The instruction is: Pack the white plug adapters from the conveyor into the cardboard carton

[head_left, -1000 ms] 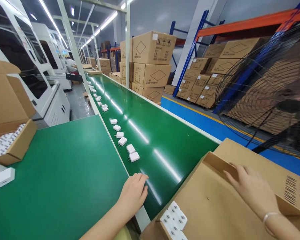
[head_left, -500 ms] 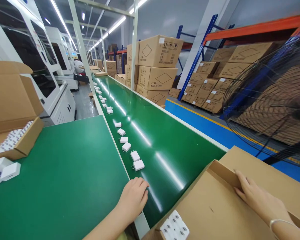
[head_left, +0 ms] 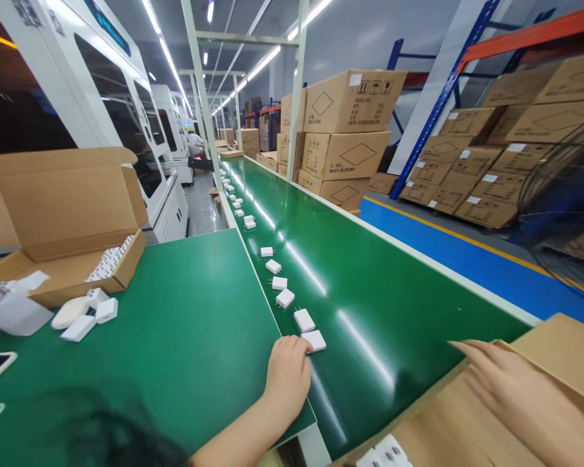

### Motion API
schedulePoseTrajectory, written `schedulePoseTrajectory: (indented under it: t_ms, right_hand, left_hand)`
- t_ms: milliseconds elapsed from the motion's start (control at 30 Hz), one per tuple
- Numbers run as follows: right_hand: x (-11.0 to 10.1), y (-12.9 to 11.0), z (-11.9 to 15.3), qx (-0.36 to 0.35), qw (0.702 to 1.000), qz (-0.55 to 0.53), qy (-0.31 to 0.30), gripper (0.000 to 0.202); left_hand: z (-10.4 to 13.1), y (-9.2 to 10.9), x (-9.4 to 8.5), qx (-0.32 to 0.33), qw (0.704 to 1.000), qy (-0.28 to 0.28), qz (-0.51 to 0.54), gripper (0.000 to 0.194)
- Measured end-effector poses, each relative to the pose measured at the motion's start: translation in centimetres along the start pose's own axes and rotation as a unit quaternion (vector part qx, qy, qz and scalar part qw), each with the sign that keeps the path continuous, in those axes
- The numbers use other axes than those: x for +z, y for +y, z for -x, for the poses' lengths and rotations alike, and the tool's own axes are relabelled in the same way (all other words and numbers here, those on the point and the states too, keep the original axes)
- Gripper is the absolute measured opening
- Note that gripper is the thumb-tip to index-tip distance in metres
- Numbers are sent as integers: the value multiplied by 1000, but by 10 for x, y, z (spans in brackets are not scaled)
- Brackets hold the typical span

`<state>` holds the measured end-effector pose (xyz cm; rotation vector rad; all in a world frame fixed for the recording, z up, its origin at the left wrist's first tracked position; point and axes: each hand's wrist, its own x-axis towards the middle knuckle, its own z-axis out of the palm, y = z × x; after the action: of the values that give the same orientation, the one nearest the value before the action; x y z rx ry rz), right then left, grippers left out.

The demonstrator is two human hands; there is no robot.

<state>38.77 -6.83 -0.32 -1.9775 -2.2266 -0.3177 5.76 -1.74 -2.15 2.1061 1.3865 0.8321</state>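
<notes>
Left hand (head_left: pixel 289 373) has its fingers curled right up against the nearest white charger (head_left: pixel 315 340), though honestly can't tell if they're clamped on it. Right hand (head_left: pixel 520 383) is kinda blurry, fingers stretched out straight and close together over the cardboard box (head_left: pixel 448 421). That charger's on the green belt (head_left: pixel 384 292), front of a loose line of chargers (head_left: pixel 285 298). Off left, a carton (head_left: pixel 73 220) sits on the green surface (head_left: pixel 194 324).
</notes>
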Motion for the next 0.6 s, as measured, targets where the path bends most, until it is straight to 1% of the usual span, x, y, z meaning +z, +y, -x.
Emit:
schedulePoseTrajectory:
  t_ms: [67,100,133,200,267,333,433,467,533,600]
  right_hand:
    - [-7,-60,-34,-69,997,-32,-33,26]
    - [-8,-87,-48,-98,993,-42,-47,25]
    - [-7,-113,-59,-127,989,-49,-63,29]
    - [-1,-153,-75,-166,981,-52,-88,31]
    - [4,-180,-82,-183,976,-48,-108,32]
    - [7,-192,-85,-185,974,-45,-124,31]
    - [2,-194,-86,-172,973,-45,-147,32]
    - [0,-192,-87,-157,974,-46,-155,30]
    - [-4,-189,-93,-108,979,-40,-168,23]
    - [-5,-190,-102,-45,982,-22,-180,17]
  left_hand:
    - [-2,0,-2,-16,999,7,40,30]
    - [-2,-1,-3,-21,998,10,64,31]
    - [-1,-1,-5,-25,996,13,89,32]
    - [0,-1,-7,-25,991,20,128,34]
    - [2,-3,-7,-22,989,28,144,34]
    - [1,-6,-6,-13,990,28,140,33]
    - [-10,-11,-8,2,996,9,94,32]
    - [-16,-12,-9,1,998,1,57,32]
    - [-32,-13,-13,-6,998,-17,-52,28]
    - [-50,-12,-15,-9,985,-41,-169,24]
